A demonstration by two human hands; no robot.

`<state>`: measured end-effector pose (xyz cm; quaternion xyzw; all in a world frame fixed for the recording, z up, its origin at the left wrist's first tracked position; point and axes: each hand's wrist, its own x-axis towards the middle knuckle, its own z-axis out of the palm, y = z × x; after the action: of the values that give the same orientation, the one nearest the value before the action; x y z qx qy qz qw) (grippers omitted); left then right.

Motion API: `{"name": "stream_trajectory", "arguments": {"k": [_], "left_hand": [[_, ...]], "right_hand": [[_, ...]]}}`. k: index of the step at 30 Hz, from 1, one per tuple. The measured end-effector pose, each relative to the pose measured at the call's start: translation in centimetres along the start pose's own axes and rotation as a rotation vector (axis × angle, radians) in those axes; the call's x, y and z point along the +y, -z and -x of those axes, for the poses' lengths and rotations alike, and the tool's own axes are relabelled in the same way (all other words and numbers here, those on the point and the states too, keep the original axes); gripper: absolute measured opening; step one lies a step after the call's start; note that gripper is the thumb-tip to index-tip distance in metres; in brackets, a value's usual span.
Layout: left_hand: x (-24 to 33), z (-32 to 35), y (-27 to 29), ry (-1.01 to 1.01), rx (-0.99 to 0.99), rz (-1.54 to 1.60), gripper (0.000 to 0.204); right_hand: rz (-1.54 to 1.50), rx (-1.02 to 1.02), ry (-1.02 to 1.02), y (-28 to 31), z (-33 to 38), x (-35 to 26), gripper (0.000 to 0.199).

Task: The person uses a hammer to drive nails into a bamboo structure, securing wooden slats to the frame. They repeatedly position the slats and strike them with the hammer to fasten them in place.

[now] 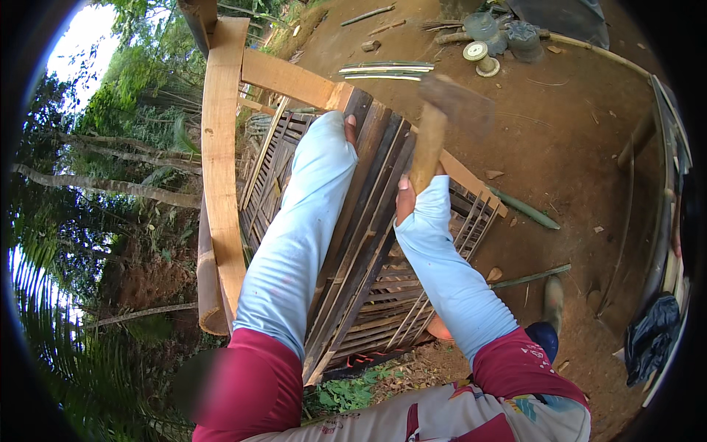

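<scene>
My right hand (406, 197) is closed round the wooden handle of a hammer (428, 147), whose broad dark head is blurred and raised to the right of the planks. A row of long, dark wooden planks (368, 214) runs away from me between my arms. At their far end, beside a pale beam, my left hand (350, 129) bends down onto the wood. Only a finger or thumb shows there; the light blue sleeve covers the rest and whatever it grips. Slatted bamboo panels (390, 295) slope down on both sides below the planks.
A thick pale beam (221, 147) stands at left, joined to a crosspiece (291, 79). On the dirt ground lie bamboo strips (387, 70), a green bamboo length (526, 208) and a spool (480, 57) near clear plastic containers (482, 28). A black plastic bag (654, 335) is at right.
</scene>
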<state>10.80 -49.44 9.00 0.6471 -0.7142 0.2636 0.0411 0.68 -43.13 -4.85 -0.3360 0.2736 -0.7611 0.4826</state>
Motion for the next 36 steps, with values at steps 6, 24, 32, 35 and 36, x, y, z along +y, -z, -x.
{"name": "stream_trajectory", "arguments": {"k": [6, 24, 32, 35, 36], "left_hand": [[0.6, -0.6, -0.3, -0.017, 0.025, 0.026, 0.036], [0.1, -0.2, 0.0, 0.019, -0.015, 0.033, 0.036], [1.1, -0.9, 0.5, 0.066, -0.086, 0.049, 0.036], [0.9, -0.5, 0.5, 0.084, -0.103, 0.052, 0.035], [0.7, -0.3, 0.6, 0.08, -0.097, 0.051, 0.035]], "right_hand": [[-0.241, 0.143, 0.115, -1.1, -0.1, 0.7, 0.024], [0.259, -0.191, -0.083, -0.9, 0.1, 1.3, 0.041], [0.077, -0.087, 0.021, -1.2, -0.2, 0.9, 0.032], [0.34, -0.235, -0.135, -0.8, 0.1, 1.5, 0.043], [0.315, -0.183, -0.08, -0.8, 0.4, 1.4, 0.043]]}}
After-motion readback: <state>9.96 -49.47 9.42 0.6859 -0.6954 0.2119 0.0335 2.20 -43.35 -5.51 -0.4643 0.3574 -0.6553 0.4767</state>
